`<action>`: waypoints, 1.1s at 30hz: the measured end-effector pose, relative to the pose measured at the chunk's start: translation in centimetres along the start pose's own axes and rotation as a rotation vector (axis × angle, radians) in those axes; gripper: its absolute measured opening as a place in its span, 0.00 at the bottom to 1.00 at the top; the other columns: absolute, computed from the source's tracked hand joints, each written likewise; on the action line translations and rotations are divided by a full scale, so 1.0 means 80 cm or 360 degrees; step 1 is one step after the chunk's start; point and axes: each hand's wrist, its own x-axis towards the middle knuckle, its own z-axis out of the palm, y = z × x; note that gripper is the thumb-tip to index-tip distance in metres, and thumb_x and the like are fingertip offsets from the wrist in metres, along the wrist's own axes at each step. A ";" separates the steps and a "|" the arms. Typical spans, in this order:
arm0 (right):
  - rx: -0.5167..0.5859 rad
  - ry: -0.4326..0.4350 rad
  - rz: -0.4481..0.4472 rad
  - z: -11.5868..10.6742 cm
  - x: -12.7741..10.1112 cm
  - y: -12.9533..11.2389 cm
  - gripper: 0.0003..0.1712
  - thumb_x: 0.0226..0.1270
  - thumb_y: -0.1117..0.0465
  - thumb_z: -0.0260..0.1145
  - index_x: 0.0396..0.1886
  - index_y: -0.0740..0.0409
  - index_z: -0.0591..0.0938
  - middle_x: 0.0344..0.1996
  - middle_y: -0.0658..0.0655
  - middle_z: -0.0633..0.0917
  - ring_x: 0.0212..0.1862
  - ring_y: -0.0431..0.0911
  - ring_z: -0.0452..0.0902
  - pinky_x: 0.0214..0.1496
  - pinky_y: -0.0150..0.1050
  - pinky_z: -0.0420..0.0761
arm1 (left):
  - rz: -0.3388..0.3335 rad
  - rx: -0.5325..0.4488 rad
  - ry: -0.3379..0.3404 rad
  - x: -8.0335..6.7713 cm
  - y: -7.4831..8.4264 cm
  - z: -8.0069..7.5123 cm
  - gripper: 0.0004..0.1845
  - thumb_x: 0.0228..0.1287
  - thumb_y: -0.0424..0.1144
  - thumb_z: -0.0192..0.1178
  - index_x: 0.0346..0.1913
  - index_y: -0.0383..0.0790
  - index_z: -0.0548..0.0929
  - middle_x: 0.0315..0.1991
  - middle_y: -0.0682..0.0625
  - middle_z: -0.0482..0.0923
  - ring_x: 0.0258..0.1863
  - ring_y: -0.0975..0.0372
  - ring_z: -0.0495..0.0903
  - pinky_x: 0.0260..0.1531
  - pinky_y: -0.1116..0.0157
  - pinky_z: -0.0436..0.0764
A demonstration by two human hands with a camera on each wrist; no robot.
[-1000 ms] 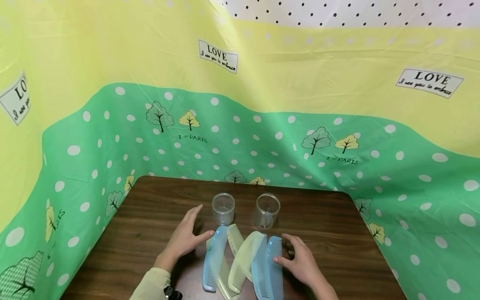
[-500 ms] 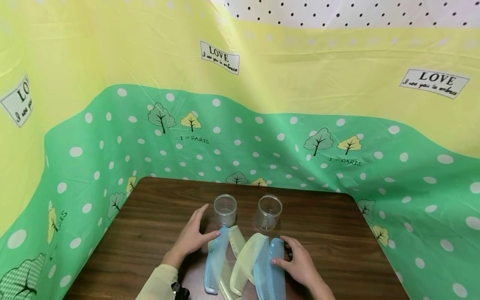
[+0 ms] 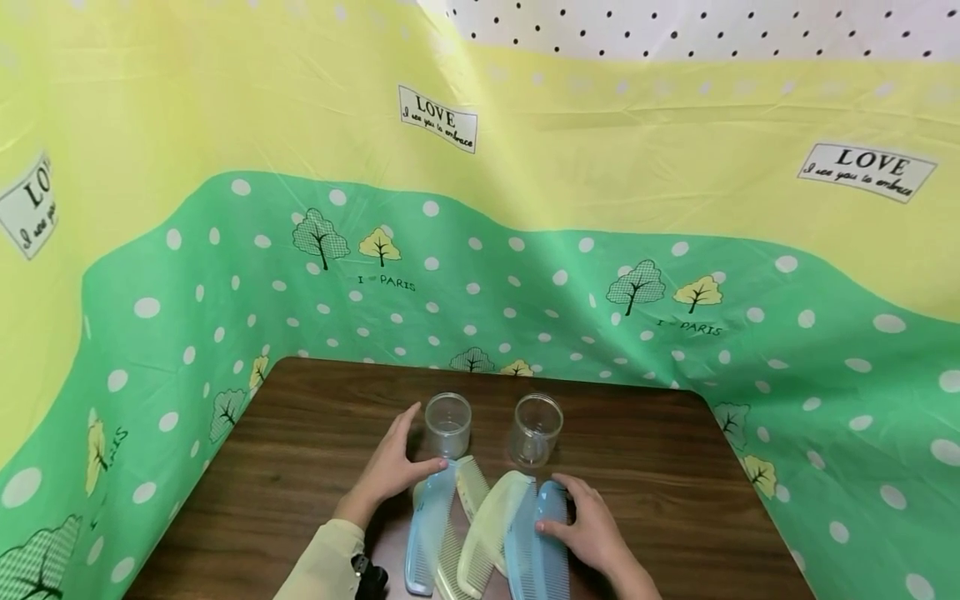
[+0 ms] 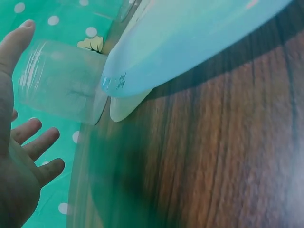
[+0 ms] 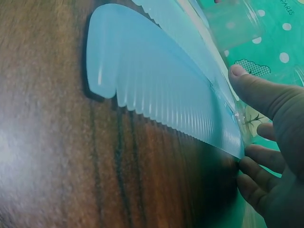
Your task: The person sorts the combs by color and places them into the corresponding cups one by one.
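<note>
Since the earlier frames both hands have crept a little farther up the table: the left hand (image 3: 390, 471) now lies closer to the left clear cup (image 3: 447, 425), and the right hand (image 3: 592, 529) has slid in along the right blue comb (image 3: 536, 546). The left hand's fingers are spread wide and straight, holding nothing; its thumb tip meets the far end of the left blue comb (image 3: 427, 525), and the cup stands just beyond the fingertips, apart from them in the left wrist view. The right hand's fingers curl loosely over the right edge of the right blue comb, thumb on top of it; whether they actually grip it cannot be told. Between the two blue combs lie two pale yellow combs (image 3: 487, 521), all four fanned out flat on the brown wooden table (image 3: 660, 467) near the person. The right clear cup (image 3: 536, 430) stands upright just beyond the comb tips, beside the left one.
</note>
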 end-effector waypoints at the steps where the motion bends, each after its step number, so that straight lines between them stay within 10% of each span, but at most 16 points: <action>1: -0.0003 -0.0004 -0.0001 0.000 0.000 0.001 0.48 0.50 0.44 0.83 0.70 0.55 0.76 0.66 0.59 0.79 0.65 0.58 0.74 0.64 0.58 0.75 | 0.0003 0.0005 0.0001 0.002 -0.001 0.001 0.61 0.50 0.65 0.77 0.83 0.54 0.53 0.80 0.43 0.55 0.74 0.44 0.66 0.66 0.38 0.69; 33: -0.0128 -0.0002 -0.0032 -0.017 0.015 0.010 0.40 0.42 0.50 0.88 0.58 0.53 0.84 0.51 0.52 0.83 0.55 0.51 0.77 0.57 0.53 0.79 | 0.0014 -0.0004 0.0007 0.035 -0.001 0.018 0.64 0.49 0.58 0.81 0.83 0.51 0.51 0.81 0.43 0.53 0.77 0.44 0.61 0.68 0.38 0.68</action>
